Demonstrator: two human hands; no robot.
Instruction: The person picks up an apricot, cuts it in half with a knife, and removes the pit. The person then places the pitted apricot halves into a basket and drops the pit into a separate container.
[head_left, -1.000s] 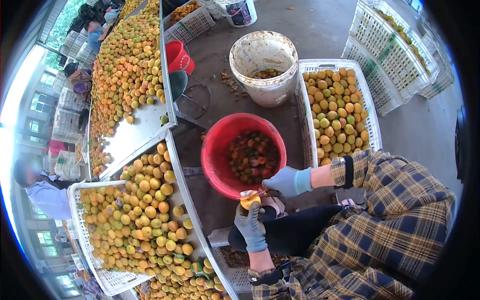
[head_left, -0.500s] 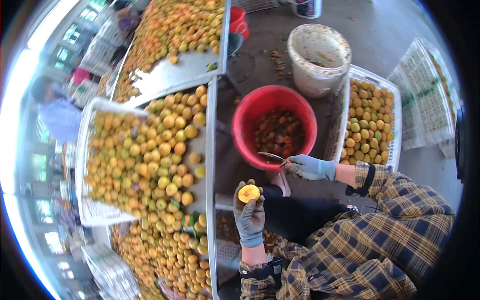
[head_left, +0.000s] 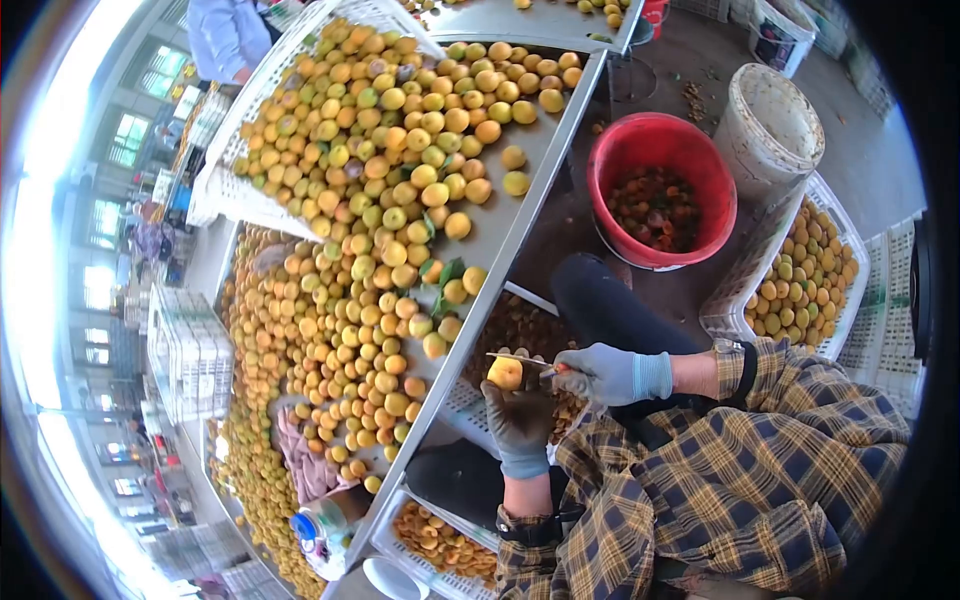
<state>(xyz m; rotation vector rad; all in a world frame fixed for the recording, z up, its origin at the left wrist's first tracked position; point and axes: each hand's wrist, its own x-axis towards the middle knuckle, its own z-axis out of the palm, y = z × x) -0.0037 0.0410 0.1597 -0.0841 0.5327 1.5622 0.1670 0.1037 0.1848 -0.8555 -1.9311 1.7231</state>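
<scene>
My left hand [head_left: 522,425], in a grey-blue work glove, holds a yellow-orange apricot [head_left: 506,374] up between its fingers. A small knife [head_left: 513,357] is gripped in my gloved right hand [head_left: 607,374]. Its thin blade lies across the upper side of the apricot; how deep it cuts, if at all, I cannot tell. Both hands are close together above my lap, beside the edge of a metal table [head_left: 530,215]. Beneath them, partly hidden, a crate holds brownish fruit pieces [head_left: 520,325].
Heaped apricots [head_left: 370,260] cover much of the table, some spilling from a tipped white crate [head_left: 225,185]. A red bucket [head_left: 605,165], a white bucket [head_left: 735,150] and a full crate [head_left: 850,325] stand beyond. A bottle [head_left: 315,535] and cloth [head_left: 305,455] lie nearby. Another person [head_left: 225,40] stands across the table.
My right hand has brought the knife from the red bucket's rim to the fruit in my left hand. Earlier, a flat yellow cut face showed there. The view has turned toward the near table.
</scene>
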